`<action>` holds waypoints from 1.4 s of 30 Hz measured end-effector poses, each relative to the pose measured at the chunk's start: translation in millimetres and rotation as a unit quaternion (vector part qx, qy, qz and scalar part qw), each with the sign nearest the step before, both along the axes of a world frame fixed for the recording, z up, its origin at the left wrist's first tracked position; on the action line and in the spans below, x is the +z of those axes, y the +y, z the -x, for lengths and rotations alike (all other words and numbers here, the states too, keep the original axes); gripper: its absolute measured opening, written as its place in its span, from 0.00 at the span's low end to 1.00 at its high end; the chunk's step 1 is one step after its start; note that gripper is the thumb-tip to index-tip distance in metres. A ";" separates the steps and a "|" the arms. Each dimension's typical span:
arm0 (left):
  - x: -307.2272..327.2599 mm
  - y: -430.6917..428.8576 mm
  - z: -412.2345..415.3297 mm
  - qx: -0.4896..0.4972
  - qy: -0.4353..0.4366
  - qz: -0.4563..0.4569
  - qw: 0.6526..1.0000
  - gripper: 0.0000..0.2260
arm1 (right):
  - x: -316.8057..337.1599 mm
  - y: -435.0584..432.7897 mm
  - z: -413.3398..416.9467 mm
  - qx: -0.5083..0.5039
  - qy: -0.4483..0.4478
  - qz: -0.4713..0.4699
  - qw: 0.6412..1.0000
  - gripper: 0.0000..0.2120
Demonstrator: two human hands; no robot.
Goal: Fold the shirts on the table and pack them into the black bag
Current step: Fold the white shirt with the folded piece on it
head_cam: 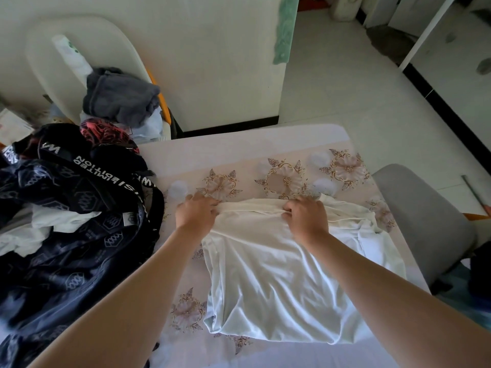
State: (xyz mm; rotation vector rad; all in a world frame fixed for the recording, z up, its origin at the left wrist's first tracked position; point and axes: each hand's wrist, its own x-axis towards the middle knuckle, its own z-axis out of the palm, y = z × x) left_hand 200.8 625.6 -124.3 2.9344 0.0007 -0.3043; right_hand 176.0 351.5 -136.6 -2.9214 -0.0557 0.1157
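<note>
A white shirt [279, 274] lies spread and wrinkled on the flower-patterned table [239, 152]. My left hand [195, 212] grips the shirt's far edge at its left corner. My right hand [305, 217] pinches the same far edge further right, with the fabric bunched under its fingers. The black bag [79, 235], printed with white hexagon logos and a lettered strap, sits open on the table's left side with white and dark garments inside.
A white chair [87, 49] behind the bag carries a grey garment [119, 102]. A grey padded chair [422, 227] stands at the table's right edge. A pink-and-black cloth [106, 134] lies on top of the bag. Tiled floor stretches beyond the table.
</note>
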 end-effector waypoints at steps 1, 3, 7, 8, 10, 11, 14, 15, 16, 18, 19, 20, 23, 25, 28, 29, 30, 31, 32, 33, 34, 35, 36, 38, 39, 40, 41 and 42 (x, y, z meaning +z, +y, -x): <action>2.3 0.9 -5.3 -0.019 0.011 -0.024 0.999 0.09 | 2.1 0.0 -3.2 -0.019 0.011 -0.009 1.000 0.06; 7.9 3.1 -13.1 -0.092 0.019 -0.040 0.995 0.07 | 7.3 -0.9 -8.1 -0.055 0.039 -0.050 0.996 0.07; 16.3 7.8 -18.5 -0.163 0.058 -0.078 0.982 0.10 | 14.5 -5.2 -13.1 -0.071 0.127 -0.076 0.986 0.12; 16.3 8.2 -17.5 -0.155 0.041 -0.080 0.984 0.11 | 15.8 -5.1 -13.4 -0.062 0.140 -0.066 0.986 0.12; 15.2 7.3 -14.8 -0.118 -0.003 -0.051 0.992 0.12 | 19.1 -4.2 -13.8 -0.066 0.136 -0.066 0.986 0.05; 16.6 5.1 -15.4 -0.064 0.001 0.018 0.998 0.12 | 20.8 -3.8 -14.7 -0.072 0.133 -0.078 0.985 0.03; 25.9 -4.0 -27.0 0.088 0.093 0.196 0.972 0.13 | 26.6 -6.1 -18.7 -0.091 0.128 -0.115 0.981 0.02; 26.0 -4.1 -31.3 0.127 0.109 0.205 0.964 0.14 | 27.0 -6.7 -19.8 -0.093 0.115 -0.114 0.982 0.03; 25.8 -3.1 -34.9 0.149 0.117 0.178 0.966 0.15 | 27.3 -7.0 -20.2 -0.087 0.091 -0.093 0.988 0.04; 25.3 -0.4 -34.8 0.173 0.076 0.083 0.979 0.12 | 23.2 -7.5 -17.9 -0.070 0.026 -0.004 0.997 0.07; 23.1 1.3 -31.8 0.180 0.041 0.079 0.980 0.11 | 21.1 -6.9 -15.1 -0.062 -0.012 0.026 0.998 0.10; 23.7 0.6 -26.3 0.188 0.009 0.108 0.976 0.13 | 20.5 -5.2 -10.1 -0.045 -0.044 0.039 0.997 0.13; 19.2 -6.5 2.5 0.197 -0.067 0.189 0.960 0.11 | 18.3 2.6 14.6 0.065 -0.077 0.019 0.995 0.23; 13.1 -11.6 34.3 0.187 -0.061 0.208 0.958 0.07 | 15.2 9.9 36.7 0.117 0.034 0.035 0.992 0.25; 9.1 -15.2 89.8 0.181 0.001 0.214 0.960 0.03 | 6.1 9.8 71.2 0.070 0.136 0.062 0.986 0.28; 9.1 -14.9 106.8 0.177 0.022 0.204 0.963 0.03 | 6.8 9.3 83.7 0.058 0.111 0.055 0.991 0.28; 9.5 -14.4 122.5 0.173 0.043 0.186 0.966 0.06 | 8.6 9.8 96.1 0.056 0.071 0.045 0.995 0.27; 8.8 -12.9 137.2 0.168 0.070 0.155 0.971 0.11 | 10.4 10.7 109.2 0.062 0.030 0.027 0.997 0.25; 7.7 -11.4 150.7 0.157 0.094 0.114 0.976 0.16 | 12.6 12.0 123.0 0.068 -0.010 0.008 0.998 0.21; 6.1 -10.1 163.4 0.143 0.115 0.074 0.980 0.19 | 15.1 14.4 137.5 0.070 -0.042 -0.008 0.997 0.17; 5.1 -9.6 176.0 0.129 0.126 0.048 0.982 0.19 | 16.4 17.3 152.1 0.071 -0.060 -0.015 0.996 0.12; 4.0 -10.1 187.4 0.125 0.123 0.052 0.983 0.17 | 17.3 20.0 165.4 0.073 -0.059 -0.011 0.996 0.10; 3.6 -11.5 196.6 0.126 0.099 0.072 0.984 0.13 | 16.0 21.2 177.0 0.075 -0.043 0.000 0.996 0.10; 6.7 -15.5 210.2 0.148 0.033 0.107 0.983 0.07 | 9.5 19.1 194.9 0.073 -0.006 0.029 0.997 0.11; 9.8 -16.6 214.9 0.161 0.002 0.110 0.981 0.07 | 8.0 17.0 200.0 0.072 0.005 0.036 0.997 0.12; 12.6 -18.0 218.5 0.174 -0.019 0.116 0.978 0.09 | 7.1 14.5 202.7 0.074 0.005 0.037 0.997 0.12; 17.0 -19.5 221.0 0.186 -0.029 0.138 0.972 0.10 | 7.0 12.3 203.5 0.080 0.000 0.038 0.996 0.13; 22.2 -21.2 222.8 0.197 -0.036 0.179 0.963 0.11 | 7.5 10.6 203.5 0.091 -0.007 0.039 0.995 0.13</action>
